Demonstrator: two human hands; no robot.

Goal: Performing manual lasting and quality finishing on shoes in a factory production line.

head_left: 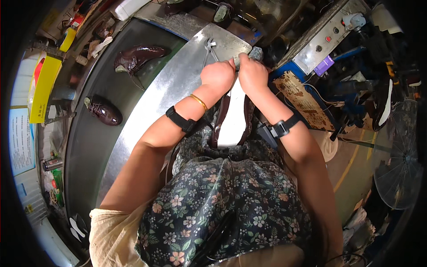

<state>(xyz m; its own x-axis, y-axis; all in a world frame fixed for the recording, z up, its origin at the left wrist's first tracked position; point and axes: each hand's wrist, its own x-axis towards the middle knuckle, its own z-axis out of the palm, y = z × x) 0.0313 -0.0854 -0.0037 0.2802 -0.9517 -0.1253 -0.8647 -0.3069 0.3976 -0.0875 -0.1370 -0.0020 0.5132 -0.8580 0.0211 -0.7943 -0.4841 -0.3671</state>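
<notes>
A glossy dark-brown shoe [221,119] lies bottom up over my lap, its white sole side [233,116] facing me. My left hand [218,76] is closed at the far end of the shoe, fingertips pressed together. Opposite it, my right hand [252,75] also grips that far end, knuckles up. The two hands nearly meet, and they hide the edge they pinch. Just beyond my left hand, metal pincers [209,48] rest on the silver metal tabletop [153,89]. A grey, rough-looking lump [256,54] shows past my right hand; its kind is unclear.
A dark curved conveyor belt [84,151] on the left carries a brown shoe upper [140,58] and another brown shoe [103,111]. At right stand a machine panel with buttons [322,48], a worn board [302,98] and a caged fan [402,155]. A floral apron [222,200] covers my lap.
</notes>
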